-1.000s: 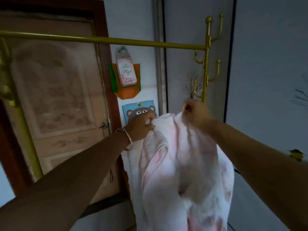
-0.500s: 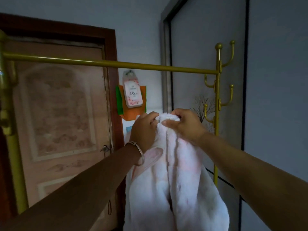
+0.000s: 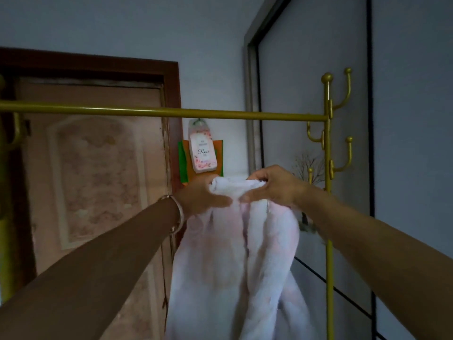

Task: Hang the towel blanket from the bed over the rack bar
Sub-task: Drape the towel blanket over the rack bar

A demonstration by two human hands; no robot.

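Grey-blue walls, a brown-framed door (image 3: pixel 93 182) and a sliding wardrobe panel (image 3: pixel 306 94) formed the background, with a gold garment rack standing across the view. Its rack bar (image 3: pixel 171 113) ran level from the left edge of the frame to the upright post (image 3: pixel 328 148) at its right end, where several hooks branched off. Nothing hung on the bar.

The towel blanket (image 3: pixel 235 261), white with faint pink, was held bunched at its top edge, the rest hanging straight down in long folds. The left hand (image 3: pixel 201 197) and the right hand (image 3: pixel 277 187) gripped that top edge side by side, thumbs almost touching; the fingers of both were curled shut around the gathered cloth.

The governing relation was vertical. The bar lay above the fingers and seemingly beyond them, its long axis running left to right, crosswise to the hanging length of the cloth. The grip sat below the right half of the bar, near the post, so the right hand was the nearer to that end. In my judgement the held edge had to be lifted above the bar and passed over its far side; bunched so narrowly, the cloth risked sliding off unless spread along the bar.
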